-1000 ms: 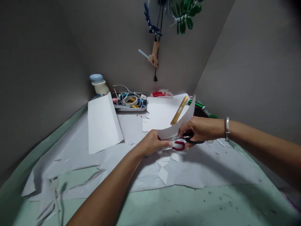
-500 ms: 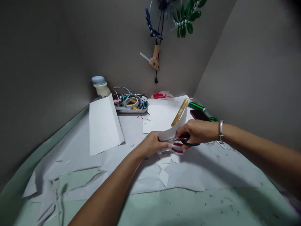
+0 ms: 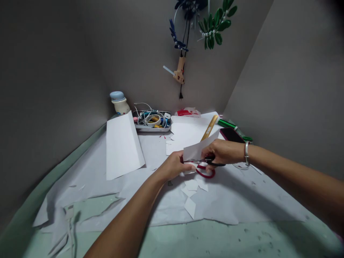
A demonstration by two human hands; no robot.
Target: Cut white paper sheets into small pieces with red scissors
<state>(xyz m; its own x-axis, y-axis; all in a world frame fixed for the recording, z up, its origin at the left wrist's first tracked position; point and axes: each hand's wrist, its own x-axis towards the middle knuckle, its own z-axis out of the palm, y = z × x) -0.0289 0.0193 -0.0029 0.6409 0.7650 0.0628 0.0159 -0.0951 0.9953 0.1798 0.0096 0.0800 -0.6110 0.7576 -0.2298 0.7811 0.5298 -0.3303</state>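
Two hands close together at ctr, just over the white sheet [image 3: 228, 202] on the green surface [image 3: 188, 243]. Left hand [image 3: 173, 166] nearly closed, pinching the white card [image 3: 192, 152] at its near left end btwn thumb and fingers. Right hand [image 3: 223, 152] curled round the handles of the scissors [image 3: 217, 164], fingers mostly folded, right up against the card; can't make out exact finger fit in the loops. Step in hand, by the look of it: snipping the card w/ blades close to the left fingertips. Prob. mid-cut, judging by the spread handles; can't tell the blade gap. Needed for the next move, prob.: card held firm, blades lined up w/ the edge, left fingertips kept out of the bite. As for direction, scissors w/ tips towards the left hand, handles to the R, long axis approx. crosswise and near level. Card raised off the sheet, tilted up, long axis running L to R and away, far end nr the gold strip [image 3: 209, 129]. Below, several cut pieces [image 3: 190, 207] lying flat on the sheet, pointed corners in various directions.
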